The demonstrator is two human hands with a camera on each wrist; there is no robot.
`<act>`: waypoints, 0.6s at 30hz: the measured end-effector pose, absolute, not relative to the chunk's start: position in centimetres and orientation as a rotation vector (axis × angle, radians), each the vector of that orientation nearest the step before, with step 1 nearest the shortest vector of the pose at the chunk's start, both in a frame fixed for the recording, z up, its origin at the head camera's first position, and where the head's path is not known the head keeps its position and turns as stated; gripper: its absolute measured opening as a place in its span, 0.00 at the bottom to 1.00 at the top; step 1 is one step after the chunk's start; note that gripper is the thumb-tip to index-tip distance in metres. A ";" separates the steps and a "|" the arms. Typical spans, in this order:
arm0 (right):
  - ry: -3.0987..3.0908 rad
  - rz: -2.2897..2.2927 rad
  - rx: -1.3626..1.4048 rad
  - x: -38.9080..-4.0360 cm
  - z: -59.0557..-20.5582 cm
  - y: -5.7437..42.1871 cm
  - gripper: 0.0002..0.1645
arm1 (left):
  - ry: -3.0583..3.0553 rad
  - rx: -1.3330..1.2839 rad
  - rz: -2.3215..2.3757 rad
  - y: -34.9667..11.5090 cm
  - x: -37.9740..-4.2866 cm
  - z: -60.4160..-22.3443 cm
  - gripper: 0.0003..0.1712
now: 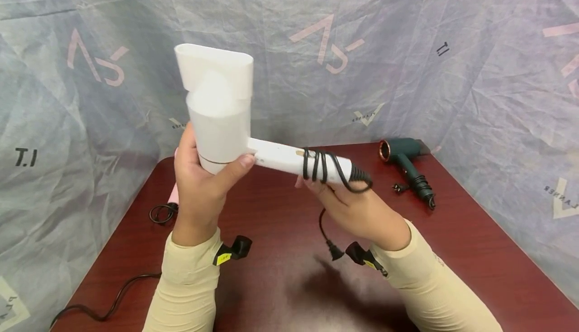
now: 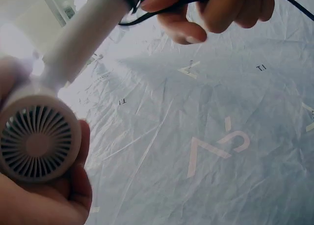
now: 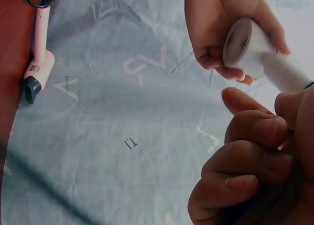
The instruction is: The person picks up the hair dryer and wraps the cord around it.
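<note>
A white hair dryer (image 1: 221, 131) is held up above the table, its flat nozzle pointing upward and its handle running to the right. My left hand (image 1: 199, 186) grips the barrel near the round intake grille (image 2: 37, 144), with the thumb along the near side. Black power cord (image 1: 315, 166) is wound in several turns round the handle. Beneath the handle's end is my right hand (image 1: 362, 216); its fingers are curled and pinch the cord, as the left wrist view shows. Below that hand the loose end hangs with its plug (image 1: 334, 251).
On the dark red table (image 1: 267, 221), a green hair dryer (image 1: 402, 150) lies at the back right, cord round its handle. A pink hair dryer (image 3: 39, 63) lies at the left, mostly behind my left arm in the head view. Another black cable (image 1: 113, 304) crosses the front left. Grey sheeting surrounds the table.
</note>
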State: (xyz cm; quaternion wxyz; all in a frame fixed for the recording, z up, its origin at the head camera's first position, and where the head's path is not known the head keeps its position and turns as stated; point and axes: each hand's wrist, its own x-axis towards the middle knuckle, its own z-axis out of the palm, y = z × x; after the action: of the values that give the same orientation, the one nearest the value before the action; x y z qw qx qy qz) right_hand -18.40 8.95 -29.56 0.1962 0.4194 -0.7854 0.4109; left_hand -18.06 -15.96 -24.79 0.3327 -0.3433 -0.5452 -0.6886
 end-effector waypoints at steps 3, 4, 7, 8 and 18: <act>-2.266 1.026 1.193 -18.3 -29.6 8.5 0.11 | -1.339 -0.830 -1.810 -15.7 -17.8 -24.4 0.32; -2.285 0.993 1.182 -18.3 -29.6 8.3 0.12 | -1.321 -0.814 -1.815 -15.6 -17.7 -24.3 0.32; -2.282 0.980 1.182 -18.0 -29.8 8.1 0.10 | -1.293 -0.790 -1.818 -15.5 -17.6 -24.0 0.31; -2.268 0.973 1.181 -17.9 -29.9 8.0 0.10 | -1.292 -0.785 -1.818 -15.4 -17.6 -24.0 0.31; -2.258 0.721 1.135 -16.7 -29.2 7.9 0.09 | -1.321 -0.679 -1.690 -15.5 -18.0 -24.2 0.33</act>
State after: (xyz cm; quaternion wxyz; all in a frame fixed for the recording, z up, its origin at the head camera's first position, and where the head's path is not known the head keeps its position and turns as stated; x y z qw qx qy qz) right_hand -16.68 7.94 -29.21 0.2541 0.4177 -0.8310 0.2655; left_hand -17.97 -15.48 -24.21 0.4310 -0.2725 -0.5299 -0.6777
